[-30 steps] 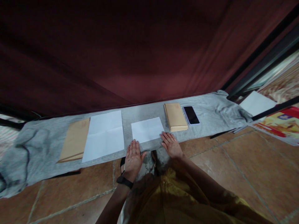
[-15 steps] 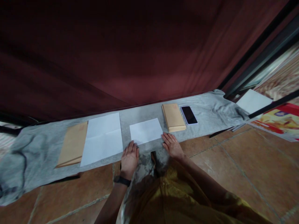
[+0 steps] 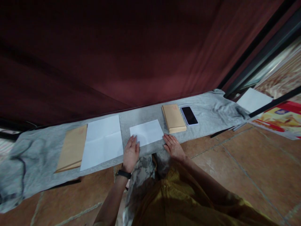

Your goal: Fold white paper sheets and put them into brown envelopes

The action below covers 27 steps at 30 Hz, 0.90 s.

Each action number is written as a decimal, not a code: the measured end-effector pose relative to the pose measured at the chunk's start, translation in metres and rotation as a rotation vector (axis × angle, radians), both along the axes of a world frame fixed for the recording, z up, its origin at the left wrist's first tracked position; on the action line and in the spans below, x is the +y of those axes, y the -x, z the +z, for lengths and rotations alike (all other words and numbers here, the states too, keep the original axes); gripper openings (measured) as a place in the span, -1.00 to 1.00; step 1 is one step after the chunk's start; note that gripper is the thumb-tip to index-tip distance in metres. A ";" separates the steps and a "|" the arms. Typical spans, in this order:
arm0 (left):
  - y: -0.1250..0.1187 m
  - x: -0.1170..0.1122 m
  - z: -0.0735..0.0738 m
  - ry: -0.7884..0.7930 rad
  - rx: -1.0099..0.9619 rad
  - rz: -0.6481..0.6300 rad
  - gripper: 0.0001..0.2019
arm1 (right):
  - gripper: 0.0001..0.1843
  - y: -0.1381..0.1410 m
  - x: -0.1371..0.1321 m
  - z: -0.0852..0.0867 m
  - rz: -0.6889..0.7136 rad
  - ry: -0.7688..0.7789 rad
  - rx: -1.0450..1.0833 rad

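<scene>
A folded sheet of white paper (image 3: 148, 131) lies on the grey cloth in front of me. My left hand (image 3: 131, 153) is flat at its near left corner, fingers stretched out and fingertips on the paper's edge. My right hand (image 3: 173, 147) rests flat with fingers extended at the near right corner. Just beyond the right fingers is a stack of brown envelopes (image 3: 174, 117). To the left lies a larger creased white sheet (image 3: 103, 141), overlapping the edge of some brown envelopes (image 3: 71, 146). Neither hand grasps anything.
A smartphone (image 3: 189, 115) lies right of the envelope stack. The grey cloth (image 3: 211, 108) covers a long narrow surface. Behind it hangs a dark red curtain (image 3: 141, 62). At the right are a black frame bar (image 3: 275, 105) and a red printed box (image 3: 282, 121). Tiled floor (image 3: 225, 163) shows below.
My left hand has slid forward, its fingertips now over the folded sheet's left corner. My right hand stays where it was. The view has shifted slightly.
</scene>
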<state>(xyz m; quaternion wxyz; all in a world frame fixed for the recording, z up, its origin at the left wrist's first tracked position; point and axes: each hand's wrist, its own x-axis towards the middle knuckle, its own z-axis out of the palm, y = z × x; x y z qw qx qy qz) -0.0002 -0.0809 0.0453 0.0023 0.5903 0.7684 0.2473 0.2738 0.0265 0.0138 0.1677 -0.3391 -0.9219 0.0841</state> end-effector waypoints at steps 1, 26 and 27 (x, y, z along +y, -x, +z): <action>0.003 0.011 0.000 0.002 0.002 -0.010 -0.51 | -0.43 0.001 0.000 0.000 -0.005 -0.004 -0.002; 0.025 0.140 0.041 0.447 -0.053 0.068 -0.67 | -0.43 0.008 -0.005 -0.002 -0.062 -0.033 0.073; 0.027 0.140 0.042 0.452 -0.086 0.070 -0.72 | -0.43 0.008 -0.005 -0.002 -0.061 -0.030 0.076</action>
